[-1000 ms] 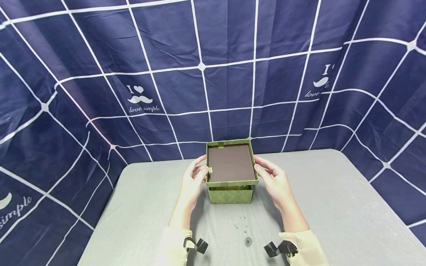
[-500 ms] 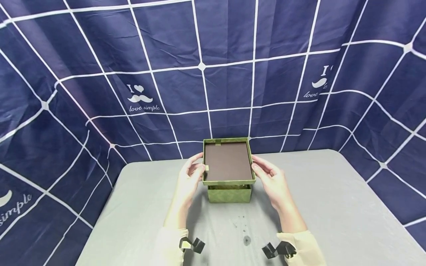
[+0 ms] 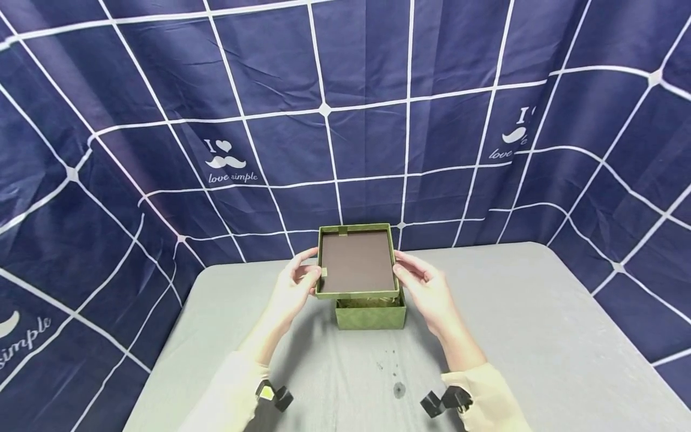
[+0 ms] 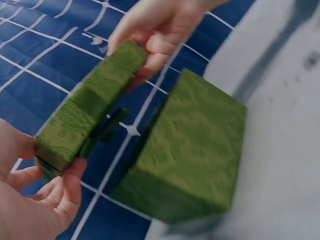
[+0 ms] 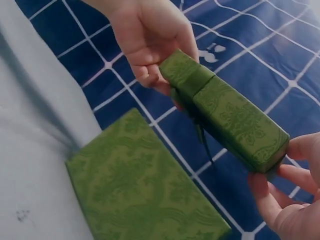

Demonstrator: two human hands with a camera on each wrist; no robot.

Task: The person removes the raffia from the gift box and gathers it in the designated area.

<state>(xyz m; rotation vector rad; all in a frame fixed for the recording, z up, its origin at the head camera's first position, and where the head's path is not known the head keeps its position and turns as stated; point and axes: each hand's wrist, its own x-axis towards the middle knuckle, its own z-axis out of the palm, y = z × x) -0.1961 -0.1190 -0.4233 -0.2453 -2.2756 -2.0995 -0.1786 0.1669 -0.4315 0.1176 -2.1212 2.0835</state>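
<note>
A square green patterned box lid (image 3: pixel 357 264) is held up with its dark brown inside towards the head camera. My left hand (image 3: pixel 288 292) pinches the lid's left edge, thumb on the rim. On the opposite edge my right hand (image 3: pixel 429 297) grips it the same way. Under and behind the lid stands the open green box (image 3: pixel 370 318), partly covered from above; a crinkled yellowish-green stuff shows inside, unclear in kind. Both wrist views show the lid apart from the box. A dark green ribbon (image 5: pixel 202 135) runs round the lid, its ends hanging from the underside.
The box stands on a grey-covered table (image 3: pixel 513 324) with a few dark spots (image 3: pixel 399 390) in front of it. A blue curtain (image 3: pixel 367 144) with white grid lines hangs behind and at both sides.
Both hands have carried the lid leftward in the head view, so more of the box's opening shows at its right. The box has hardly shifted.
</note>
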